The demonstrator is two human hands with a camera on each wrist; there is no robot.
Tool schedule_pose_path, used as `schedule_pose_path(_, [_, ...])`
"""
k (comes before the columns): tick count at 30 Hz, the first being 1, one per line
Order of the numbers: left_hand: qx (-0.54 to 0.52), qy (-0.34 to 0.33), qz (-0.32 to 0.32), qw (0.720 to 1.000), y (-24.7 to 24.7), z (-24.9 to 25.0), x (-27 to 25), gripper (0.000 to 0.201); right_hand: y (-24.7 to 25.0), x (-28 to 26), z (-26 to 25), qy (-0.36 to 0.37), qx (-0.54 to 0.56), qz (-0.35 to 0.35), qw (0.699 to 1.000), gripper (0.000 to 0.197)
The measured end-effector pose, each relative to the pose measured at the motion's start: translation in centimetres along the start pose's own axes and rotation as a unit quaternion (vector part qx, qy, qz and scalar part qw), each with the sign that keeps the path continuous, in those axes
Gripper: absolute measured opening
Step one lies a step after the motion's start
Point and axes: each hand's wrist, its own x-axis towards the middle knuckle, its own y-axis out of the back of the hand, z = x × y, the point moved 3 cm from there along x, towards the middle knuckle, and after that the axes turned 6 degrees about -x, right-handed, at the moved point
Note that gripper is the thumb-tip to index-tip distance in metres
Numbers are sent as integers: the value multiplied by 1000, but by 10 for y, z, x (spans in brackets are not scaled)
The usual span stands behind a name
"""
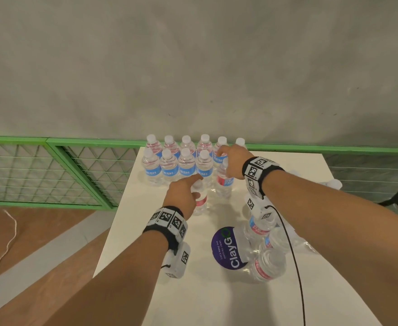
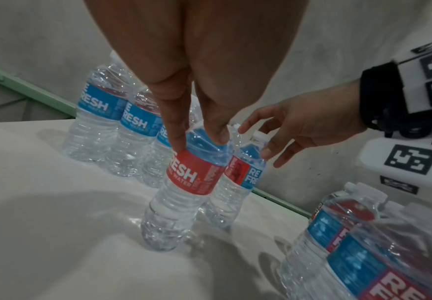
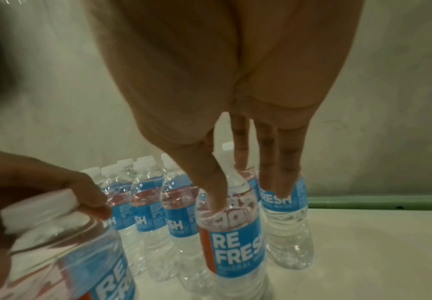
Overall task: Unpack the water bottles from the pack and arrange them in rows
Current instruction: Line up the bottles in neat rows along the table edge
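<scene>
Two rows of upright water bottles with blue labels stand at the table's far edge, a back row (image 1: 186,143) and a front row (image 1: 169,167). My left hand (image 1: 199,186) pinches the neck of a red-labelled bottle (image 1: 200,203) just in front of the rows; in the left wrist view this bottle (image 2: 191,178) leans, its base at the table. My right hand (image 1: 224,162) curls round the top of another bottle (image 1: 224,184) by the right end of the front row, thumb and fingers on its shoulder (image 3: 235,249). The torn pack (image 1: 271,250) lies at the right.
A white table (image 1: 169,290) carries everything. A purple round ClayGo sign (image 1: 228,248) lies beside the pack. A black cable (image 1: 292,255) hangs from my right wrist. A green mesh fence (image 1: 40,170) and a grey wall stand behind. One bottle cap (image 1: 334,183) shows past my right forearm.
</scene>
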Motion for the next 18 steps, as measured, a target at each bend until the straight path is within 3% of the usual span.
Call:
schedule_pose_path(2, [-5, 4, -2, 1000, 0, -1, 0, 55, 2, 1, 1, 22, -29, -12, 999, 44])
schedule_pose_path(5, [-33, 6, -5, 999, -1, -1, -4, 57, 0, 1, 4, 14, -47, -10, 999, 42])
schedule_pose_path(10, [-73, 11, 2, 997, -4, -1, -10, 60, -4, 3, 10, -20, 11, 10, 1000, 60])
schedule_pose_path(18, [-99, 29, 0, 995, -4, -1, -10, 58, -5, 17, 8, -48, -10, -6, 999, 61])
